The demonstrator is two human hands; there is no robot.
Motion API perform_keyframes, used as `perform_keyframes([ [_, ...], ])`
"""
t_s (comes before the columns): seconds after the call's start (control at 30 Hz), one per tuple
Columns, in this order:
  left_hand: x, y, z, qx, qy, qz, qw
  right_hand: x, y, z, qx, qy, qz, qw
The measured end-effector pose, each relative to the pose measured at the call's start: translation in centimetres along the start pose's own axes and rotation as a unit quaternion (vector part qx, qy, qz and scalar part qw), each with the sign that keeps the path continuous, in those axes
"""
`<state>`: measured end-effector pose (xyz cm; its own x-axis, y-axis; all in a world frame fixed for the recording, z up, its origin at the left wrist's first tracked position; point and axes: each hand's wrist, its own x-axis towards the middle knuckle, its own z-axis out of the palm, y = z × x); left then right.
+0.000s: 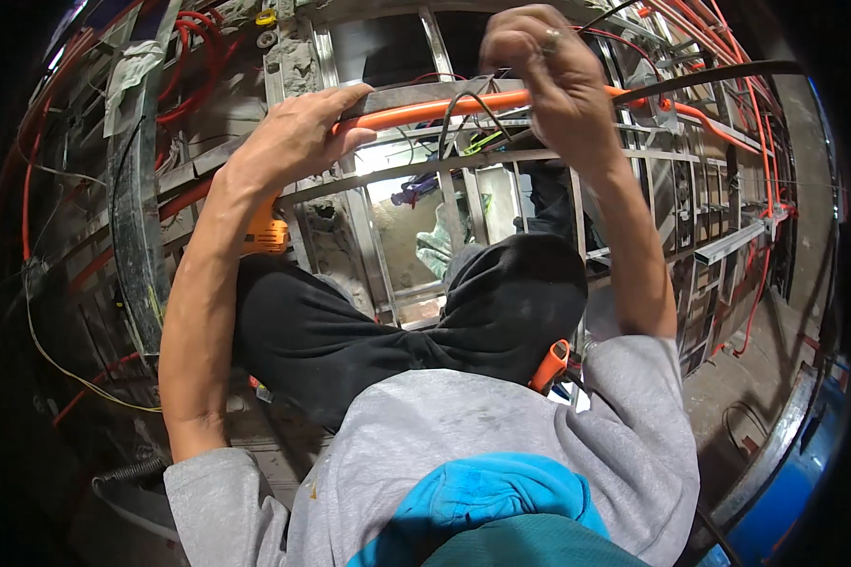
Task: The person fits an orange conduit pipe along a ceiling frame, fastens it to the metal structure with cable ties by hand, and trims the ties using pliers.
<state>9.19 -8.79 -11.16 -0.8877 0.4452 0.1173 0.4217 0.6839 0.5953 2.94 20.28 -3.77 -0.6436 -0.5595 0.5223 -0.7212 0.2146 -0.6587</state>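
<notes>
My left hand (298, 137) is closed round an orange pipe (416, 113), its fingers over the grey metal rail beside it and its thumb on the near side. My right hand (553, 80) is raised over the pipe farther right, its fingers curled in and slightly blurred. What those fingers hold, if anything, is hard to see. Just left of that hand, a thin dark wire (463, 94) loops over the pipe. A flat metal bar (388, 184) runs across, nearer to me than the pipe.
A ladder-like metal frame (369, 250) lies below my hands. A yellow power tool (267, 231) is by my left knee, and an orange handle (550, 364) is at my right hip. Red cables (194, 66) hang far left. A metal post (137, 208) stands left.
</notes>
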Motion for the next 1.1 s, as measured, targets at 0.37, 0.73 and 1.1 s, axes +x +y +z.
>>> perform_keyframes([
  [0.37, 1.6, 1.3, -1.5, 0.014, -0.081, -0.034, 0.996, -1.3, -14.0, -2.2, 0.006, -0.061, 0.069, 0.996],
  [0.73, 2.6, 3.3, -2.5, -0.003, -0.124, -0.103, 0.987, -3.9, -12.4, 4.8, -0.055, -0.18, 0.227, 0.955],
  [1.1, 2.8, 3.6, -2.4, 0.016, -0.13, -0.101, 0.986, -6.4, -15.0, -8.2, 0.286, 0.027, 0.259, 0.922],
])
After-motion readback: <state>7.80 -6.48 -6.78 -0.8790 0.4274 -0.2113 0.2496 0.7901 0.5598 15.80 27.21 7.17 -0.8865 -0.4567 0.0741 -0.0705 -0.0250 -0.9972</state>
